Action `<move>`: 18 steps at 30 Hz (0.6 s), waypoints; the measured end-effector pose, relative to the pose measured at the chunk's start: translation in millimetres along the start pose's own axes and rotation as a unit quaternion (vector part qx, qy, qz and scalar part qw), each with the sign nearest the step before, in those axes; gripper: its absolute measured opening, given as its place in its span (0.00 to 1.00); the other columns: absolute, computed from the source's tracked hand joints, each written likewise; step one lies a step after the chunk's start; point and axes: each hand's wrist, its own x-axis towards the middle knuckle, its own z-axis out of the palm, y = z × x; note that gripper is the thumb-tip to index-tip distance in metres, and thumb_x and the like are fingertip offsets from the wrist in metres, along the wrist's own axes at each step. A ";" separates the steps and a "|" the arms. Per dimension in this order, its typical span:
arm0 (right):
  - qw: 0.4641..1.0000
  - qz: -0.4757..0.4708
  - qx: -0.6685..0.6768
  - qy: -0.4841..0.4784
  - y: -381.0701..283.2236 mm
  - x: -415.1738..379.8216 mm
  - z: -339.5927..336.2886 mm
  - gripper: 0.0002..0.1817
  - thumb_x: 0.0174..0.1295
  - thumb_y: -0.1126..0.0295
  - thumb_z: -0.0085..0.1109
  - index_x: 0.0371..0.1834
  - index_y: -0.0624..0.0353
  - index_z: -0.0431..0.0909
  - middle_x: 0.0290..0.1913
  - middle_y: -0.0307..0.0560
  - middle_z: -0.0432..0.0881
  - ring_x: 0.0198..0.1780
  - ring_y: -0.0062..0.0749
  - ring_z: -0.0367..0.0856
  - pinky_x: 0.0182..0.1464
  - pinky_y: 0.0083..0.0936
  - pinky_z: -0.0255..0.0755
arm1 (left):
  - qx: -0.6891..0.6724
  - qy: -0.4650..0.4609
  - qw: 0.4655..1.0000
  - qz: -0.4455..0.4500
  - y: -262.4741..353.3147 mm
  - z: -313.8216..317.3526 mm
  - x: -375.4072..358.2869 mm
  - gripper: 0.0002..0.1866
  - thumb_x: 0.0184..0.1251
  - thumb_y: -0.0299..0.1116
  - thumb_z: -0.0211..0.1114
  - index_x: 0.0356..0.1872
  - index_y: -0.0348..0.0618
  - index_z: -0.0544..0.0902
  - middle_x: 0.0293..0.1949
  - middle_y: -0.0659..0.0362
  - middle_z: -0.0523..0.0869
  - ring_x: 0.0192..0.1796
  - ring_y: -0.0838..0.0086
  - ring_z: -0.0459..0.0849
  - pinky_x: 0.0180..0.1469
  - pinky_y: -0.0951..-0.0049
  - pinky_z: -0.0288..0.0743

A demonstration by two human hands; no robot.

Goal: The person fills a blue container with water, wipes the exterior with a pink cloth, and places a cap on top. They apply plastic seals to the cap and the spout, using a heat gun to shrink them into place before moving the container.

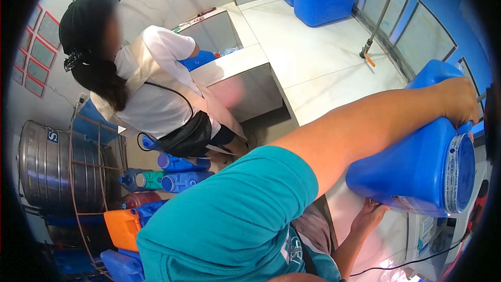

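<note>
A large blue water jug [407,167] lies tilted at the right, its round blue lid [462,172] facing right, with a printed clear seal around the neck. My left arm, in a teal sleeve, reaches across over the jug. My left hand [456,99] is closed at its top near the lid, fingers wrapped round the handle area and partly hidden. Underneath, my right hand [370,213] is against the jug's lower side, with its fingertips hidden by the jug. Beyond my left forearm shows another blue jug part [436,72].
A person [156,83] in a white shirt and apron works at a tiled basin [240,68] holding a blue container. Several jugs, one orange [122,228], stand on the floor near a steel tank [44,167]. A pipe with an orange-handled valve [367,55] hangs over the white counter [313,68].
</note>
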 end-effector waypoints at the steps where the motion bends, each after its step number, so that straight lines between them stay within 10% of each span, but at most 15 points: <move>1: 1.000 -0.003 0.013 0.001 0.8 0.3 -3.3 0.47 0.72 0.35 0.44 0.80 0.62 0.48 0.79 0.54 0.57 0.76 0.45 0.60 0.76 0.48 0.55 | -0.001 0.000 1.000 -0.001 0.6 1.1 0.1 0.14 0.50 0.57 0.69 0.25 0.61 0.88 0.28 0.62 0.88 0.36 0.60 0.88 0.36 0.56 0.77; 18: 0.997 0.024 0.067 0.009 -14.7 -3.2 -6.5 0.33 0.78 0.51 0.48 0.76 0.65 0.58 0.72 0.52 0.68 0.71 0.43 0.68 0.75 0.46 0.59 | 0.007 0.034 0.999 0.013 1.2 -2.8 0.3 0.08 0.45 0.49 0.71 0.23 0.62 0.88 0.28 0.64 0.89 0.34 0.62 0.87 0.36 0.59 0.77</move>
